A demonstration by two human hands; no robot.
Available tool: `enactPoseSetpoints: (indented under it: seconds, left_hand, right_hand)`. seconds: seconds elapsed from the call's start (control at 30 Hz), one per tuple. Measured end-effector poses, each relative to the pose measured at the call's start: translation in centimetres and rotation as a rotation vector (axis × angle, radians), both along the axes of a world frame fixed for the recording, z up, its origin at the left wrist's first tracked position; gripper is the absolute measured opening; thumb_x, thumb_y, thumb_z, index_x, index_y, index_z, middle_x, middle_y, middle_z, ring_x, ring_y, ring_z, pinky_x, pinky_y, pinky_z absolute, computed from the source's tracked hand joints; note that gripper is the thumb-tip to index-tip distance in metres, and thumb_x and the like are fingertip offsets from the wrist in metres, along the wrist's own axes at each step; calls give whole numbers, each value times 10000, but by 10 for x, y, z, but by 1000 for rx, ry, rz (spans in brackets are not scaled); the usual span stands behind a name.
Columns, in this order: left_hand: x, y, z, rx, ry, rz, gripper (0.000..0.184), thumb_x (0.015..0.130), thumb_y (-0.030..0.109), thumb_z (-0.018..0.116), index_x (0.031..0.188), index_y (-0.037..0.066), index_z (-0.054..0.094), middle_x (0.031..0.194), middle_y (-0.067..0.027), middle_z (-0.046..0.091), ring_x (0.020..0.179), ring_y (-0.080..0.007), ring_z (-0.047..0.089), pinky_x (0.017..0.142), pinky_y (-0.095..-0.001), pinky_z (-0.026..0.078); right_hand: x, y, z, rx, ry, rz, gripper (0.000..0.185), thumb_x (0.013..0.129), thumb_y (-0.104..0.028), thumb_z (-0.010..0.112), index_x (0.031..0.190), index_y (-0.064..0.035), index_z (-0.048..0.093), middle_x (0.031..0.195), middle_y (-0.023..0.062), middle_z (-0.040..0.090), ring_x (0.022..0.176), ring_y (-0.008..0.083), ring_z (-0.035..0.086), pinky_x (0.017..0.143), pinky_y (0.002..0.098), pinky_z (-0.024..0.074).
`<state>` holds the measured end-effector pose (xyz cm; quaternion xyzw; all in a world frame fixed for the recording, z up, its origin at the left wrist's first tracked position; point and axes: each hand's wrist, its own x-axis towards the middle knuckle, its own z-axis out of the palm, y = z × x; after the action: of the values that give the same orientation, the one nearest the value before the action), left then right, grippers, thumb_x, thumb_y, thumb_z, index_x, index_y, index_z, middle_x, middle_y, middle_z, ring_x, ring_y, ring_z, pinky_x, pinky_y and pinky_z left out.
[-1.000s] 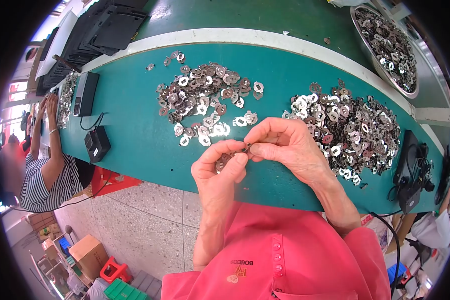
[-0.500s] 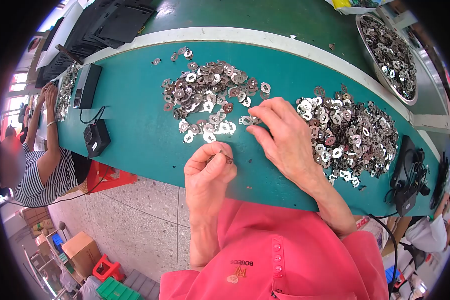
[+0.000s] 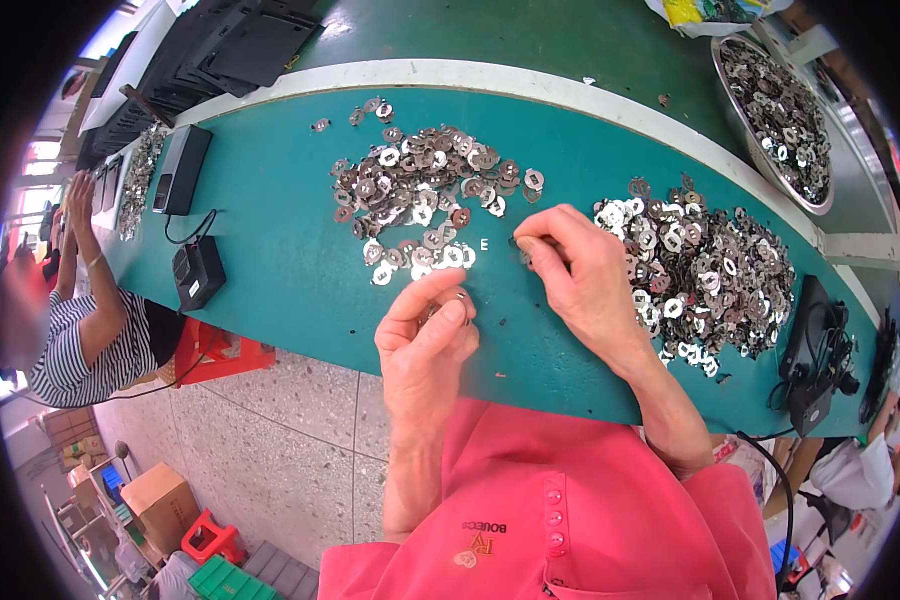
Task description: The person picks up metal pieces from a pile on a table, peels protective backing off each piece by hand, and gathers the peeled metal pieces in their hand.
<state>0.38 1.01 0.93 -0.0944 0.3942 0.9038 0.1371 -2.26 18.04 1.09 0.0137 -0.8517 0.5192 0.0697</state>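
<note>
My left hand is closed around small metal pieces, below the left pile; an edge of metal shows between its thumb and forefinger. My right hand pinches a small dark piece at its fingertips, just above the green tabletop between the two piles. The left pile of flat metal pieces lies beyond my left hand. A larger pile of metal pieces lies to the right of my right hand. A small white "E"-shaped piece lies left of my right fingertips.
A metal bowl of similar pieces stands at the upper right. Black devices with cables are on the left, another black device on the right. Black trays are stacked at the upper left. A person in stripes sits at far left.
My hands have separated. My right hand moved from my left to the loose pieces between the piles and its fingertips have closed. My left hand stays closed on metal pieces.
</note>
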Motion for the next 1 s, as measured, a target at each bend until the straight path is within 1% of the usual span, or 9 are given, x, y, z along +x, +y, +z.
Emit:
enactPoseSetpoints:
  seconds: [0.03, 0.13, 0.17, 0.27, 0.3, 0.47, 0.57, 0.77, 1.0]
  left_hand:
    - [0, 2, -1, -19, 0, 3, 197, 861, -7, 564, 1053, -36, 591, 759, -47, 515, 587, -66, 367, 491, -205, 311]
    - [-1, 11, -4, -77, 35, 22, 159, 860, 14, 586, 1009, -35, 607, 741, -31, 510, 585, -59, 362, 491, -208, 304]
    - [-2, 13, -4, -91, 52, 27, 178, 845, 23, 619, 1016, -28, 607, 735, -17, 513, 574, -55, 371, 489, -211, 297]
    - [-2, 22, 1, -207, 53, 10, 187, 829, 15, 640, 1011, -20, 610, 735, -2, 519, 561, -53, 386, 484, -211, 293]
    - [-2, 24, 0, -173, 37, 27, 168, 801, -24, 658, 964, -29, 616, 758, -21, 559, 553, -49, 426, 474, -193, 311]
    - [-2, 28, -2, -178, 53, 55, 179, 803, -23, 655, 974, -26, 600, 783, -38, 582, 560, -52, 435, 475, -195, 321]
    - [-2, 28, -3, -173, 69, 68, 179, 809, -23, 648, 980, -24, 597, 793, -43, 592, 573, -54, 448, 481, -195, 328]
    - [0, 29, -3, -199, 86, 70, 170, 816, -30, 632, 982, -21, 597, 792, -40, 597, 594, -57, 463, 495, -196, 338]
    - [0, 27, -4, -195, 124, 78, 141, 812, -38, 628, 951, -21, 608, 766, -28, 583, 596, -58, 465, 498, -195, 344]
  right_hand:
    - [1, 3, 3, -150, -137, -2, 47, 812, -19, 586, 854, 3, 586, 767, 78, 598, 677, 208, 601, 642, 294, 496]
    - [4, 9, 12, -640, -353, 43, 96, 867, -77, 584, 895, 13, 604, 804, 60, 638, 694, 122, 604, 652, 244, 499]
    - [4, 13, 13, -710, -389, 99, 141, 893, -128, 585, 920, 8, 613, 851, 46, 643, 736, 87, 598, 669, 229, 506]
    - [7, 15, 13, -840, -445, 151, 132, 885, -121, 598, 942, -3, 612, 853, 48, 634, 736, 86, 594, 660, 221, 508]
    - [8, 14, 12, -851, -451, 149, 135, 883, -122, 601, 944, -2, 613, 853, 49, 634, 735, 88, 594, 661, 221, 509]
    - [11, 12, 13, -846, -480, 156, 154, 865, -133, 623, 937, 3, 632, 851, 49, 642, 751, 103, 607, 690, 236, 510]
    - [12, 12, 10, -854, -495, 222, 135, 849, -92, 629, 945, 3, 633, 872, 56, 647, 781, 113, 617, 723, 248, 517]
    - [11, 13, 10, -972, -504, 225, 145, 822, -14, 627, 966, 4, 630, 909, 78, 656, 853, 139, 631, 787, 274, 521]
    - [13, 11, 7, -972, -502, 246, 160, 808, 7, 628, 968, 10, 617, 911, 81, 656, 850, 143, 635, 782, 271, 515]
